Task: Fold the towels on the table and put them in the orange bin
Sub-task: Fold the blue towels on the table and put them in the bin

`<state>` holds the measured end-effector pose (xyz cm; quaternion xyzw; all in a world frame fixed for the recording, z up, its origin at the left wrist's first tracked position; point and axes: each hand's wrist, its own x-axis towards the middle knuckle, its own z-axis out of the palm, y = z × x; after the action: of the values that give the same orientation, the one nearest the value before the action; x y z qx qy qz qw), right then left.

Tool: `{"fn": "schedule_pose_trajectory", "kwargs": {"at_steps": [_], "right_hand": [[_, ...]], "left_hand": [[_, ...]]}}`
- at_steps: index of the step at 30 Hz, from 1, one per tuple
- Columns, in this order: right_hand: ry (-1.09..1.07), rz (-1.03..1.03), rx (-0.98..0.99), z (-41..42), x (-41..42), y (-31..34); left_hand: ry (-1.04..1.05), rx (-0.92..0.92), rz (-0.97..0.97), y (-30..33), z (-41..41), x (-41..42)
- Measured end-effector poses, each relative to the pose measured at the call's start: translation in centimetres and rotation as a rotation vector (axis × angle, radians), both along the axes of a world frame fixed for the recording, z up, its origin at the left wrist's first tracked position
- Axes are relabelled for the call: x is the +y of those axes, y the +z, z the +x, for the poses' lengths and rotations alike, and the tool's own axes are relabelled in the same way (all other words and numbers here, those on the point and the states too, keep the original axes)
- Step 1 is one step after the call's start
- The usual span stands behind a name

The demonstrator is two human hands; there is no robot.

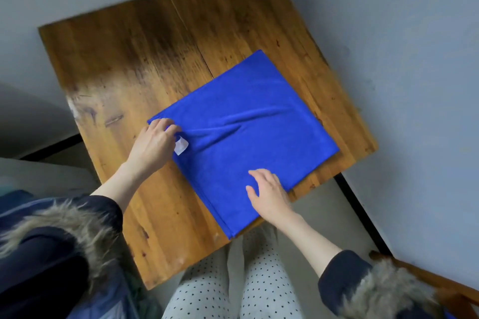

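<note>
A blue towel point(246, 134) lies folded into a rough square on the right half of the wooden table point(134, 65), its near corner hanging just over the table's front edge. A wrinkle runs across its middle. My left hand point(153, 145) pinches the towel's left corner, beside a small white label point(181, 146). My right hand point(269, 195) rests on the towel's near right edge with fingers spread and relaxed. The orange bin is not in view.
The table stands close to a grey wall point(414, 59) on the far and right sides. My legs in dotted trousers point(233, 287) are below the front edge. A wooden piece point(427, 280) shows at the lower right.
</note>
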<state>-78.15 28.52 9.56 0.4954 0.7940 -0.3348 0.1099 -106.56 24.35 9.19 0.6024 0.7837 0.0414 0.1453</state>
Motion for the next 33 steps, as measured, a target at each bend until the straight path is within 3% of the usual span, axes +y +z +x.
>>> {"fn": "schedule_pose_trajectory", "kwargs": {"at_steps": [4, 11, 20, 24, 30, 33], "right_hand": [[-0.094, 0.124, -0.160, -0.2, 3.1, -1.5], [-0.089, 0.006, -0.283, -0.1, 7.1, -3.7], [0.252, 0.015, -0.272, -0.7, 18.2, -2.8], [0.398, 0.180, -0.269, -2.3, 21.8, -2.3], [-0.096, 0.328, -0.013, 0.5, 15.4, -1.8], [-0.325, 0.329, 0.020, 3.6, 11.0, -1.5]], "left_hand": [[-0.107, -0.011, -0.041, -2.0, 1.4, 1.3], [-0.039, 0.014, -0.083, -4.2, 2.9, 2.0], [0.089, 0.112, -0.088, -3.1, 6.3, 0.8], [0.130, 0.064, -0.094, -2.6, 8.7, -0.7], [0.131, -0.190, -0.019, -2.4, 8.2, -2.9], [0.126, -0.195, -0.001, -2.5, 7.1, -4.3]]}}
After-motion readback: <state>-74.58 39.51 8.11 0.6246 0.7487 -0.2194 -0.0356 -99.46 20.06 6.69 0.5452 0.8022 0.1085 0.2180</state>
